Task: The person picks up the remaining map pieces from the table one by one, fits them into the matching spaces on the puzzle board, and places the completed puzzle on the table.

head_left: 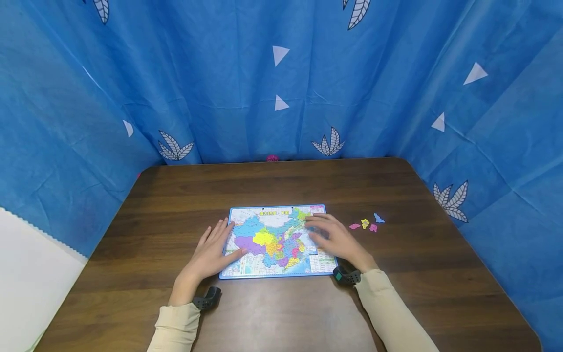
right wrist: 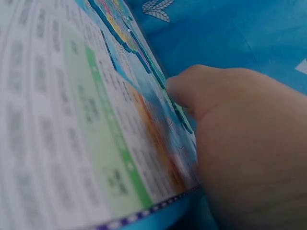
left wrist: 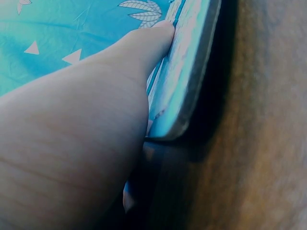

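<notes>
A flat map puzzle board (head_left: 323, 264) with a blue rim lies on the table, its coloured pieces forming a map of China. My left hand (head_left: 208, 256) rests along the board's left edge, fingers spread, thumb reaching over the purple region. In the left wrist view the thumb (left wrist: 153, 43) lies against the board's surface. Over the upper right of the board is my right hand (head_left: 338, 239), fingers extended and slightly bent near the green region. The right wrist view shows its thumb (right wrist: 187, 88) close over the board, with the other fingers hidden.
Several loose puzzle pieces lie right of the board, among them a yellow piece (head_left: 365, 223) and a blue piece (head_left: 379, 218). The brown wooden table (head_left: 176, 190) ends at a blue curtain (head_left: 246, 73) behind. A white surface (head_left: 35, 278) stands at the left.
</notes>
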The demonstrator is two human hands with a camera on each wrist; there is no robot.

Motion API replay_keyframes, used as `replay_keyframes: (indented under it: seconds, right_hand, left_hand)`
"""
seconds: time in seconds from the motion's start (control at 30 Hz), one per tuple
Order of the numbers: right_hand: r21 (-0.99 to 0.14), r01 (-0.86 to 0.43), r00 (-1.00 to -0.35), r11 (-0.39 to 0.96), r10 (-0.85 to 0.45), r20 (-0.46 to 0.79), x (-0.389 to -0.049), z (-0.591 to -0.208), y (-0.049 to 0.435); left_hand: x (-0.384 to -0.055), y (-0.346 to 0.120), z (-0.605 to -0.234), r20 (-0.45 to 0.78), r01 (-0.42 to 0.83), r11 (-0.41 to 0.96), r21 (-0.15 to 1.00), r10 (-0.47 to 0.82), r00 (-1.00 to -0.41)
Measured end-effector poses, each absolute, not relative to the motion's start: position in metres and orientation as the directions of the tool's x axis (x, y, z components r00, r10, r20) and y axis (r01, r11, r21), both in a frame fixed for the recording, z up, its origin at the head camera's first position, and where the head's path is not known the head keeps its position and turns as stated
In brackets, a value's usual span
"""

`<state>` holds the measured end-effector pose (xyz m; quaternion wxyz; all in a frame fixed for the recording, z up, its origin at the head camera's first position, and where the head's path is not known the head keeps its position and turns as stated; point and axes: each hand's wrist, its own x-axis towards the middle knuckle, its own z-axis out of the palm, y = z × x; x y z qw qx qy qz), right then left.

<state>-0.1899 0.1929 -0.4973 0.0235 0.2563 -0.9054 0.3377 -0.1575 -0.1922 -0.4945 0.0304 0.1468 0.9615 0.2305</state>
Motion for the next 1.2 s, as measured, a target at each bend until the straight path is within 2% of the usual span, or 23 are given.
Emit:
replay_keyframes:
  seconds: [0.3, 0.63, 1.2]
  right_hand:
    - [-0.565, -0.471, -0.882, 0.677, -0.378, 0.283, -0.184, -0.500, 0.202]
    - [-0.590, -0.386, -0.921, 0.709, -0.264, 0.285, -0.178, -0.500, 0.213]
    - [-0.563, -0.353, -0.929, 0.748, -0.207, 0.308, -0.180, -0.495, 0.230]
  left_hand:
    - [-0.156, -0.192, -0.495, 0.006, 0.267, 0.855, 0.446, 0.295, -0.955]
    - [-0.157, -0.192, -0.494, 0.005, 0.267, 0.857, 0.442, 0.295, -0.955]
    - [-0.157, -0.191, -0.493, 0.010, 0.268, 0.848, 0.458, 0.296, -0.955]
